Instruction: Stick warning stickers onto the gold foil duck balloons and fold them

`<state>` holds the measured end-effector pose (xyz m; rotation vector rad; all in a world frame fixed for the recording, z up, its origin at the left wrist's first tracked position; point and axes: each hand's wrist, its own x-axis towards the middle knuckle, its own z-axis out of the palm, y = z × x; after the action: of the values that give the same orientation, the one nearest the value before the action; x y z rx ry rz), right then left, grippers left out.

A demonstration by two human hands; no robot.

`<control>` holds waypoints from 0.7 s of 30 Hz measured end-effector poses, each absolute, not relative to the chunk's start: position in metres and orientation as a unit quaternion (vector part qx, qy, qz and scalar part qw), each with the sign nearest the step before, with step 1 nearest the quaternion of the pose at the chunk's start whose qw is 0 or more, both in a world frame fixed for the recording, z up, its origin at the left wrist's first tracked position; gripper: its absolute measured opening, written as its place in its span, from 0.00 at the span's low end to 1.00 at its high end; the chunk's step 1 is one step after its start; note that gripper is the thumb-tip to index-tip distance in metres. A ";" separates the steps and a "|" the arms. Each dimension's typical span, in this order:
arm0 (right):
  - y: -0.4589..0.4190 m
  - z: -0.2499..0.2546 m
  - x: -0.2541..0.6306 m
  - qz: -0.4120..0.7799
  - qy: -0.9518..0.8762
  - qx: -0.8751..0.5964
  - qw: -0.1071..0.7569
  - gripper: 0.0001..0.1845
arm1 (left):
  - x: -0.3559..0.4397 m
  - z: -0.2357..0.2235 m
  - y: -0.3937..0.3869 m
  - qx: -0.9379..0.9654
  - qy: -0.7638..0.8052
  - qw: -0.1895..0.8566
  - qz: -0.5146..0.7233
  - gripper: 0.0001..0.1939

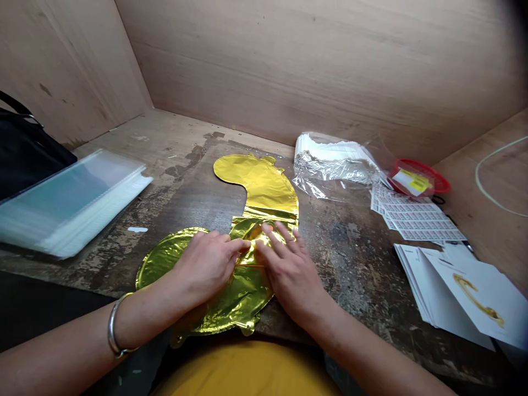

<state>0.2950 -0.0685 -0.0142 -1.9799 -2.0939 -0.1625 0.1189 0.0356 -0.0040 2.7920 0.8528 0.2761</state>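
A flat, gold foil balloon [272,190] with a curved outline lies on the worktop in front of me. Its far half is matt yellow; the near half is shiny, with a crease across the middle. My left hand [208,263] is closed at the near half, thumb and forefinger together on the foil close to the crease. Flat on the foil's right side rests my right hand [289,264], its fingers spread over the crease. The two hands are almost touching at the fingertips. Small tabs stick out at the balloon's near edge.
A stack of clear plastic sleeves [82,198] lies at left, beside a black bag [28,148]. White strips in a clear bag [336,159] sit at the back. On the right are a red dish [441,181], printed label sheets [421,214] and white cards [462,291].
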 end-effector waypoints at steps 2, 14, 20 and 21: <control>-0.067 -0.018 0.296 -0.019 -0.758 -0.645 0.102 0.19 | 0.115 -0.005 0.040 0.948 0.286 0.103 0.097 0.12; -0.064 -0.018 0.300 0.021 -0.742 -0.664 0.090 0.21 | 0.086 0.010 0.045 0.993 0.081 0.037 0.083 0.12; -0.073 -0.008 0.291 -0.040 -0.746 -0.653 0.122 0.19 | 0.111 0.005 0.037 0.996 0.059 0.001 0.059 0.08; -0.078 -0.004 0.286 -0.060 -0.754 -0.639 0.140 0.20 | 0.112 0.008 0.030 0.995 0.076 0.000 0.062 0.10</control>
<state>0.2859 -0.0775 -0.0037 -1.8464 -2.1773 -0.1722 0.1115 0.0297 0.0079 3.1265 0.2373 0.1953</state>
